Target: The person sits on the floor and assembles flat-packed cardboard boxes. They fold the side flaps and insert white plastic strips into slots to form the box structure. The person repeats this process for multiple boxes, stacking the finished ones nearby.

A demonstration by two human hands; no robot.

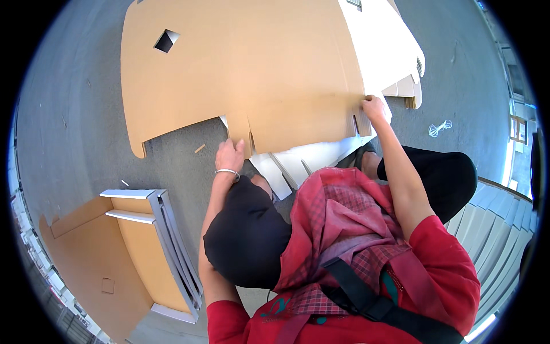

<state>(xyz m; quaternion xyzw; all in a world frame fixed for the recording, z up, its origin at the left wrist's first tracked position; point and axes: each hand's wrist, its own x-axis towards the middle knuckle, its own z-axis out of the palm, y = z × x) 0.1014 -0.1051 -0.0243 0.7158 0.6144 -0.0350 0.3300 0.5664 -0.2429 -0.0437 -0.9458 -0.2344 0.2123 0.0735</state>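
Observation:
A large brown cardboard sheet (258, 63) lies in front of me, with a diamond-shaped hole at its far left and slots along its near edge. White die-cut cardboard (384, 40) lies under it and shows at the right and along the near side. My left hand (229, 156) grips the narrow tab on the sheet's near edge, thumb and fingertips at the tab. My right hand (374, 109) is closed on the sheet's right edge near the corner, fingers curled; the fingers' undersides are hidden.
At lower left stand open brown cardboard trays with white edges (132, 246). A stack of pale folded panels (492, 235) lies at lower right. A tangle of white string (440, 128) and a small cardboard scrap (200, 148) lie on the grey floor (74, 132). My bent knees flank the near edge.

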